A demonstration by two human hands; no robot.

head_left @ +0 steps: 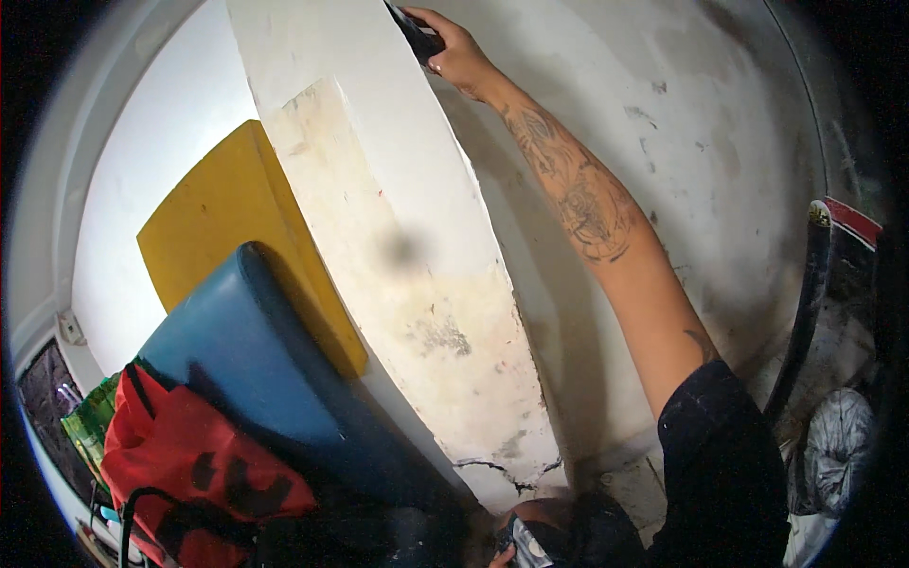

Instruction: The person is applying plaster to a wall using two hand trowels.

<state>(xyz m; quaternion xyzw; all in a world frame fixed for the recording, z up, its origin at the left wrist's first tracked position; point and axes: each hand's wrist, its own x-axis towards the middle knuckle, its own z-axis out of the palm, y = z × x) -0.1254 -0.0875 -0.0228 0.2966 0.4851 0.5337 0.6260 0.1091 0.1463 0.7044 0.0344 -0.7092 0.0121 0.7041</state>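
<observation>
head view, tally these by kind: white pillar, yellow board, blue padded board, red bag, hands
White pillar: 1
Yellow board: 1
Blue padded board: 1
Red bag: 1
Hands: 2 (right hand, left hand)
Total: 6

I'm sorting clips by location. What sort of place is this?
Probably an indoor room, perhaps under repair: the pillar is patchy and cracked near its foot, the wall to its right is scuffed, and a yellow board stands to the pillar's left.
</observation>
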